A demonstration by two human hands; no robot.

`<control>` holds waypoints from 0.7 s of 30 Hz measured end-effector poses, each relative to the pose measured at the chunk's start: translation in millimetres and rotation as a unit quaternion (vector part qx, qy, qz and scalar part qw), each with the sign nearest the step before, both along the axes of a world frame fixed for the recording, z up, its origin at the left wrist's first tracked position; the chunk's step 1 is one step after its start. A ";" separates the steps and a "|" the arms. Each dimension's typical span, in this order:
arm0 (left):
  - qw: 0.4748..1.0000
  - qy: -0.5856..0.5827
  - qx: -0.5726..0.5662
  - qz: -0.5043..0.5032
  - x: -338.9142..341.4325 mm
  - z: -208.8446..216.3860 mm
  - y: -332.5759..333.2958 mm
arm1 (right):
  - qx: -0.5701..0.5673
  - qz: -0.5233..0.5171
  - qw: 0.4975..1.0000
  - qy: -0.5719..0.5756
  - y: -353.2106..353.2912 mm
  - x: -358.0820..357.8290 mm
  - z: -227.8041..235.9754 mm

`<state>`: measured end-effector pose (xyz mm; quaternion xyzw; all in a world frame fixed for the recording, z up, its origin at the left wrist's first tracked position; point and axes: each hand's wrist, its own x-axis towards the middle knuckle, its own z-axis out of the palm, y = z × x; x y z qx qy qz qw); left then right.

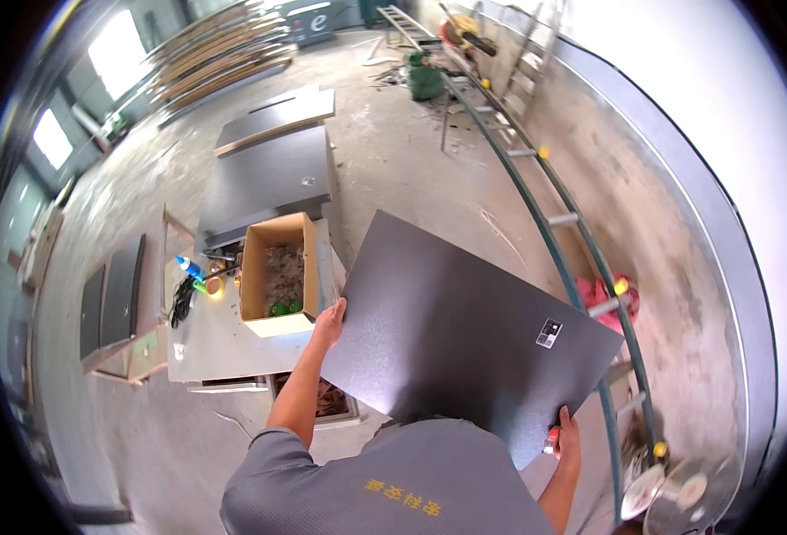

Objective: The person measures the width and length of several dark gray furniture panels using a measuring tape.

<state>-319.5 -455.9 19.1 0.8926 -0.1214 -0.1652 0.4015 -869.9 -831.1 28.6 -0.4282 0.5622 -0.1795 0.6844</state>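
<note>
A large dark grey rectangular panel [465,312] is held tilted in front of my body. Its small black-and-white label [548,333] sits near the right corner. My left hand [329,323] is closed on the panel's left edge, close to the cardboard box. Down at the lower right edge, my right hand [568,435] grips the panel too. A small red and silver object [551,439] shows at the fingers of that hand; its kind cannot be made out.
Left of me, a worktable [233,352] bears an open cardboard box [252,276], a blue-capped bottle [190,267], a tape roll [216,287] and black cable [182,301]. Dark panels [268,178] lie beyond. A long ladder [536,201] leans along the right wall, near a round fan [692,490].
</note>
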 end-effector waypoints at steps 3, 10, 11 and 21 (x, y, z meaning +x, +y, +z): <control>0.997 -0.052 0.015 0.049 14.1 -9.2 -12.7 | 0.000 0.061 0.997 -0.052 -93.4 69.8 -21.4; 0.969 -0.216 0.080 0.091 34.9 11.4 -36.3 | -0.003 0.316 0.949 -0.002 -279.8 277.6 11.3; 0.940 -0.318 0.101 0.065 40.8 5.3 -27.3 | -0.007 0.334 0.942 -0.029 -292.7 313.7 8.8; 0.926 -0.071 0.066 0.365 97.8 15.4 -93.7 | -0.004 0.508 0.860 0.047 -389.3 564.7 -47.8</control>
